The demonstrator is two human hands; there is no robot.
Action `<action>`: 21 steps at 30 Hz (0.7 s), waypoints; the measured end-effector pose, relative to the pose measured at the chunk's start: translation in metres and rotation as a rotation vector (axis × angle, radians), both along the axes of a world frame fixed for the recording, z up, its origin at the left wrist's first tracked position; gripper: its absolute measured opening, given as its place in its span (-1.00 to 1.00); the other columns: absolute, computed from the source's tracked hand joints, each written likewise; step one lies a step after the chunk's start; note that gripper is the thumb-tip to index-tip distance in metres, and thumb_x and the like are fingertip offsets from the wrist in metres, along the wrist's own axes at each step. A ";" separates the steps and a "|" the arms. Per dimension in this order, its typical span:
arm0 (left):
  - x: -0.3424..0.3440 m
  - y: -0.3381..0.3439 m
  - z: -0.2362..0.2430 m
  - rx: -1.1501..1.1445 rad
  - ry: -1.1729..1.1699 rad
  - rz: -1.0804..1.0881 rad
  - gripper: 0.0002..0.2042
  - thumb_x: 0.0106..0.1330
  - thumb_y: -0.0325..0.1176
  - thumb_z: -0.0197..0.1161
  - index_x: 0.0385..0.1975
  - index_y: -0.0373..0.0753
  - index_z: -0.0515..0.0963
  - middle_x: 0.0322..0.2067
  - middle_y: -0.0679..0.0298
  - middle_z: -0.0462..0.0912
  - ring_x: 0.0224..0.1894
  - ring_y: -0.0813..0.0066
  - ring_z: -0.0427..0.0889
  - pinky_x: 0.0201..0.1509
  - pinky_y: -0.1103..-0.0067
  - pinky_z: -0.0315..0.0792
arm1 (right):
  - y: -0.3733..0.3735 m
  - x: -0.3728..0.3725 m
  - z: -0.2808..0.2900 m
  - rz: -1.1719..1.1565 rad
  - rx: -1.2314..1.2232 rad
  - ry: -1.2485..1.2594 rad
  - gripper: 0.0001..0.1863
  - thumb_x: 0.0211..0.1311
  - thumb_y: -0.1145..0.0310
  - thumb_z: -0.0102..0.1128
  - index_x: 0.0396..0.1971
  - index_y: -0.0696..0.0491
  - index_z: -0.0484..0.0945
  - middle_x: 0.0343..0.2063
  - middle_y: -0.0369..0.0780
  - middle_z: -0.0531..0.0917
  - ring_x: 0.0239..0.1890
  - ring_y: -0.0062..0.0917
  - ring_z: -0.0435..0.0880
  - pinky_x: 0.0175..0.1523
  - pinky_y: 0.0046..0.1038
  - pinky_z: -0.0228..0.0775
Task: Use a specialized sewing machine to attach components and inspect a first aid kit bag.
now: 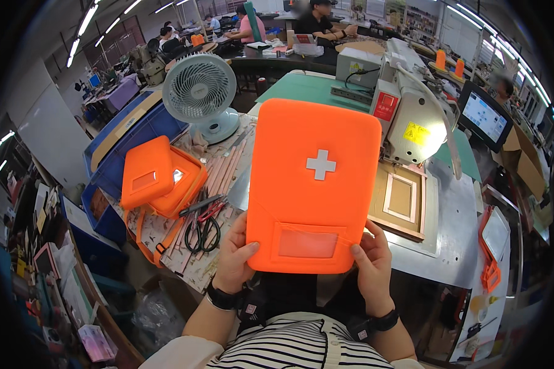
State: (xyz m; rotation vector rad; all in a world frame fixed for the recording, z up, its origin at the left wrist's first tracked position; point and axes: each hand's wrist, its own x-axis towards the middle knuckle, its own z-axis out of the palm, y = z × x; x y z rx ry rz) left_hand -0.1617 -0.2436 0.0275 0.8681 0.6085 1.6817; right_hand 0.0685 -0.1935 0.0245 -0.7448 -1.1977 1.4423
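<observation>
I hold up a flat orange panel (314,184) with rounded corners, a white cross near its top and a clear window pocket near its lower edge. My left hand (235,253) grips its lower left corner, thumb on the front. At the lower right corner my right hand (372,258) grips it the same way. The panel stands upright in front of me, above the worktable's near edge, and hides the table behind it.
Left on the table: a stack of orange pouches (157,178) with a strap, black scissors (202,232), a white fan (200,92). Right: a white sewing machine (412,120), a wooden frame template (401,200), a monitor (483,117). Blue bins (129,132) stand left; other people work at the back.
</observation>
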 end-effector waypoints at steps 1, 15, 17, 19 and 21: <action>0.000 0.000 0.003 -0.005 -0.004 0.005 -0.39 0.05 -0.56 0.06 0.17 -0.43 0.07 0.08 0.14 0.33 0.13 0.41 0.34 0.20 0.52 0.22 | 0.000 0.001 -0.002 0.005 -0.005 -0.004 -0.50 0.19 0.47 0.06 0.13 0.18 0.18 -0.14 -0.19 0.52 -0.11 -0.62 0.48 -0.05 -0.61 0.31; 0.004 0.010 -0.001 -0.080 0.065 -0.006 -0.44 0.08 -0.56 0.03 0.15 -0.44 0.11 0.03 0.15 0.37 0.06 0.45 0.40 0.12 0.55 0.29 | 0.005 0.005 -0.011 -0.016 -0.062 0.059 -0.50 0.17 0.56 0.04 0.13 0.19 0.19 -0.12 -0.17 0.52 -0.10 -0.61 0.48 -0.03 -0.61 0.33; 0.006 0.012 -0.002 -0.089 0.059 -0.013 -0.44 0.08 -0.54 0.04 0.15 -0.44 0.12 0.02 0.14 0.38 0.06 0.44 0.40 0.12 0.55 0.30 | 0.006 0.008 -0.014 -0.027 -0.041 0.042 -0.50 0.17 0.56 0.05 0.13 0.19 0.20 -0.12 -0.17 0.52 -0.11 -0.62 0.49 -0.04 -0.62 0.33; 0.006 0.012 -0.005 -0.104 0.042 0.014 -0.44 0.07 -0.50 0.06 0.14 -0.44 0.13 0.01 0.13 0.39 0.05 0.42 0.41 0.12 0.53 0.31 | 0.004 0.007 -0.013 -0.023 -0.010 0.017 -0.49 0.17 0.54 0.06 0.14 0.19 0.19 -0.12 -0.17 0.52 -0.13 -0.63 0.50 -0.07 -0.64 0.34; 0.005 0.012 -0.009 -0.115 0.028 0.015 -0.44 0.07 -0.50 0.06 0.14 -0.44 0.13 0.02 0.13 0.39 0.05 0.41 0.42 0.12 0.53 0.31 | 0.004 0.007 -0.011 -0.023 -0.003 0.024 -0.49 0.17 0.54 0.06 0.14 0.19 0.19 -0.12 -0.16 0.52 -0.13 -0.63 0.50 -0.07 -0.64 0.35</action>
